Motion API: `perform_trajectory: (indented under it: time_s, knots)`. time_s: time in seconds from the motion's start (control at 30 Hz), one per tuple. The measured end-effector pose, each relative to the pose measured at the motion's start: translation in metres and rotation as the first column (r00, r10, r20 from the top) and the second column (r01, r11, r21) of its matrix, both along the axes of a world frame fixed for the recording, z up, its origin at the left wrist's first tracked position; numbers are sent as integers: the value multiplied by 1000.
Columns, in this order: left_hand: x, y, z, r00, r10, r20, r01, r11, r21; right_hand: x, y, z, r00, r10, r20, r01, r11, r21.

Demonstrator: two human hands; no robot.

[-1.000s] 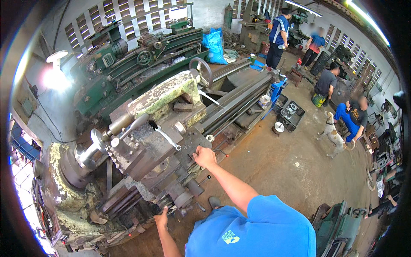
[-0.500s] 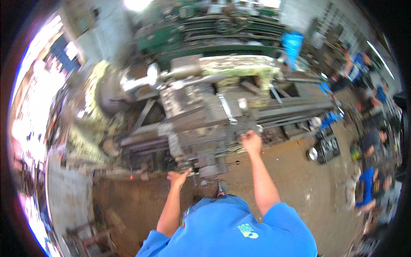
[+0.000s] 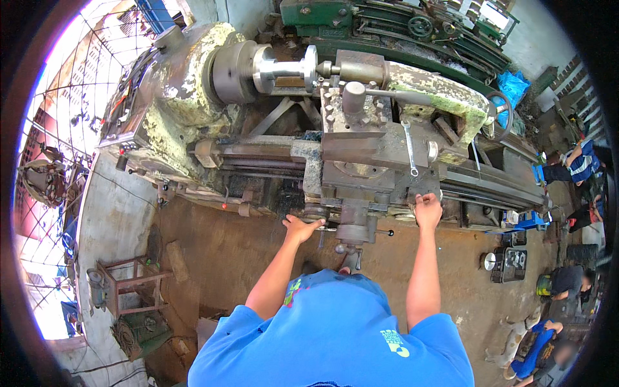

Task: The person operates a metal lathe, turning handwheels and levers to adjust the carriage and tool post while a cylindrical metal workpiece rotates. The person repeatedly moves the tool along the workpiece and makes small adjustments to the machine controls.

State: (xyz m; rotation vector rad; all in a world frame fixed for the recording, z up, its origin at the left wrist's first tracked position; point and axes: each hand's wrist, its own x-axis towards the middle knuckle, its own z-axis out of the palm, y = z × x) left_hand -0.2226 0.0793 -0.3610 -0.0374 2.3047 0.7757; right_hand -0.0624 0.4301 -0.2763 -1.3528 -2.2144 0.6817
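Note:
Before me is a worn lathe with a grey chuck (image 3: 233, 72) and a shiny flanged metal workpiece (image 3: 284, 68) between the chuck and the tailstock centre (image 3: 325, 69). My left hand (image 3: 300, 229) is at the carriage's dark handwheel (image 3: 316, 211), its thumb stretched along it and the other fingers partly hidden. My right hand (image 3: 428, 211) is closed at the front edge of the carriage, right of a round knob (image 3: 404, 213); what its curled fingers hold is hidden. A combination wrench (image 3: 410, 149) lies on the carriage, right of the tool post (image 3: 354, 98).
A ball-ended lever (image 3: 385, 232) sticks out between my hands. Behind stands a green lathe (image 3: 387, 26). A black crate (image 3: 514, 264) and a dog (image 3: 514, 342) are on the floor at right, with several people nearby. A wooden stool (image 3: 132, 284) stands at left.
The view has swung and sharpened from a blur, so the lathe sits differently in it. Both hands stay near the same parts of the carriage. The wrench still lies there.

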Motion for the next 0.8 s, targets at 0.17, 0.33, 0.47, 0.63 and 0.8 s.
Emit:
perform_trajectory:
  time_s: [0.17,0.33,0.47,0.63,0.8]
  knots:
    - [-1,-1,0,1000,1,7,-1,1000,-21,-1,1,1,1000,-15,-5,15,999,-29]
    - [-2,-2,2,1000,-5,23,6,1000,-15,0,1,-1,1000,-14,-27,13,999,-33]
    - [-2,-2,3,1000,-2,27,2,1000,-3,-1,0,2,999,-21,-31,20,999,-28]
    - [-3,-3,4,999,16,41,-16,1000,4,-2,-2,4,997,-25,-71,21,998,-55]
    - [-4,-5,4,999,19,51,-20,1000,7,-2,0,2,998,-24,-61,21,999,-45]
